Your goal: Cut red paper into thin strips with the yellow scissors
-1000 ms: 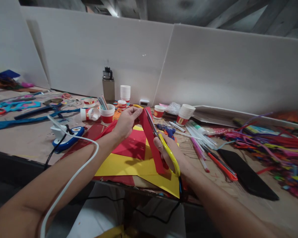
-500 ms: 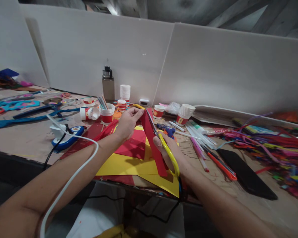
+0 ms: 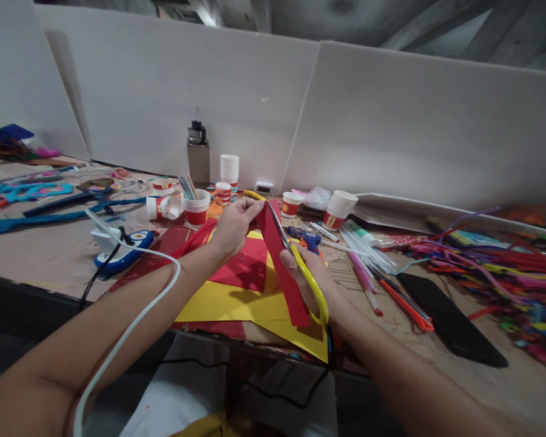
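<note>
My left hand [image 3: 236, 227] pinches the upper end of a long red strip [image 3: 282, 273], which looks like paper or felt. The strip hangs slanting down over the sheets below. Yellow-handled scissors [image 3: 311, 280] are gripped in my right hand [image 3: 324, 280], their blades pointing up and left along the strip's right edge, close to my left fingertips. Whether the blades are closed I cannot tell. Underneath lie a red sheet [image 3: 243, 273] and yellow sheets [image 3: 213, 306] near the table's front edge.
Paper cups [image 3: 195, 209] and a bottle [image 3: 198, 161] stand behind my hands. On the left is a blue power strip [image 3: 122, 258] with a white cable crossing my left forearm. To the right lie pens, a red cutter [image 3: 404, 303], a black phone [image 3: 452, 318] and colourful strips [image 3: 505, 273].
The lower end of the red strip has swung slightly right and down. Both hands and the scissors have hardly moved.
</note>
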The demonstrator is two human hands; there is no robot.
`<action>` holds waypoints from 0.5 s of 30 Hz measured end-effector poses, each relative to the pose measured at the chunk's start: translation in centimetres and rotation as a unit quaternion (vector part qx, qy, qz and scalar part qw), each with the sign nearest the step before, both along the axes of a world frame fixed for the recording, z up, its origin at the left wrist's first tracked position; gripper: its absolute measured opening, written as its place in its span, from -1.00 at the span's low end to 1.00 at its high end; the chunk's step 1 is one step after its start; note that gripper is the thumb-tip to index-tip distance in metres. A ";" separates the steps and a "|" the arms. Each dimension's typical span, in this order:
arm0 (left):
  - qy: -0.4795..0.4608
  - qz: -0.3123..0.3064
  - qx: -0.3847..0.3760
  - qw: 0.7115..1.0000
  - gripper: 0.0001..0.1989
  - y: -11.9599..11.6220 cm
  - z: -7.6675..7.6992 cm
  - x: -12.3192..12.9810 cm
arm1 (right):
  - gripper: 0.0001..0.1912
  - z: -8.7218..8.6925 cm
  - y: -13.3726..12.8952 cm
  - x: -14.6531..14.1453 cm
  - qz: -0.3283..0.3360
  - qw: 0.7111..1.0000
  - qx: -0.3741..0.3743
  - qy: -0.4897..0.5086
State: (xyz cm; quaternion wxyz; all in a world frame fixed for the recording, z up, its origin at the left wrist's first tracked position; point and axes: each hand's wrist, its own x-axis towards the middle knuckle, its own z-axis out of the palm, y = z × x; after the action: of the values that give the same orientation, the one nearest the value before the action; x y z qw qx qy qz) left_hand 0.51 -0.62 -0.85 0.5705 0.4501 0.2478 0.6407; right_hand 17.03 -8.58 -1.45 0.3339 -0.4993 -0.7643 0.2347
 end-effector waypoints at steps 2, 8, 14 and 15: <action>0.000 -0.001 -0.003 1.000 -0.74 0.1 -0.1 0.0 | -0.68 0.0 0.0 0.0 -0.003 1.000 0.001 0.002; 0.003 -0.002 -0.016 1.000 -0.74 0.3 -0.7 0.0 | -0.66 -0.4 0.0 0.0 -0.010 0.999 -0.024 0.033; 0.011 0.007 -0.015 1.000 -0.75 1.1 -1.0 -0.7 | -0.58 0.4 -0.4 -0.4 -0.042 0.982 -0.148 0.107; 0.001 0.016 -0.015 1.000 -0.76 1.4 -0.9 -1.0 | -0.56 0.8 -0.4 -0.5 -0.051 0.975 -0.172 0.129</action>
State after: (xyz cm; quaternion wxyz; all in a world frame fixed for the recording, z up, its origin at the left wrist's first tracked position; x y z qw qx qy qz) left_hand -0.53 0.81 -1.74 0.5665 0.4383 0.2651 0.6456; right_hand 16.56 -8.96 -0.67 0.3501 -0.5535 -0.6363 0.4076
